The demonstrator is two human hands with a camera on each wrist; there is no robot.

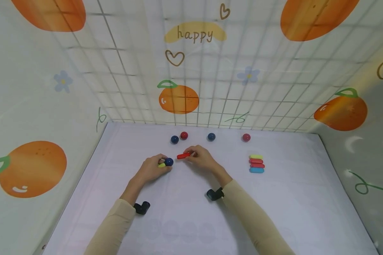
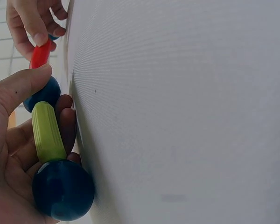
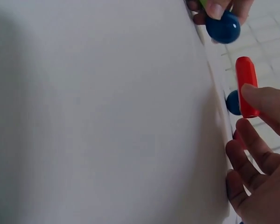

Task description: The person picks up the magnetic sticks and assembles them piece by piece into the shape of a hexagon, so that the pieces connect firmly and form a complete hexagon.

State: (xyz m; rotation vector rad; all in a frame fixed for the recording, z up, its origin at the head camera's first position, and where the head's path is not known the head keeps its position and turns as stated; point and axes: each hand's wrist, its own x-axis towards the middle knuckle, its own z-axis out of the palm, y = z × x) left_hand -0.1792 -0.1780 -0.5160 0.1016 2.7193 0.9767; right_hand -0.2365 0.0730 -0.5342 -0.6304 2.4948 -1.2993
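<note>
My left hand [image 1: 150, 168] holds a yellow-green rod [image 2: 47, 133] with a blue ball at each end. The near blue ball [image 2: 63, 190] shows large in the left wrist view, and the thumb lies over the far blue ball [image 2: 47, 95]. In the head view the fingers hide the near ball. Just to the right, my right hand [image 1: 202, 158] pinches a red rod [image 3: 245, 71] between thumb and fingers. One end of the red rod points at the far blue ball, with a small gap between them in the head view.
Behind the hands lie a blue ball [image 1: 174, 139], a red ball [image 1: 184, 135], another blue ball [image 1: 211, 136] and another red ball [image 1: 246, 137]. At right, a yellow rod [image 1: 256, 157], two red rods [image 1: 257, 165] and a blue rod [image 1: 257, 170] form a column. Printed cloth walls [image 1: 207, 92] border the white table [image 1: 185, 219].
</note>
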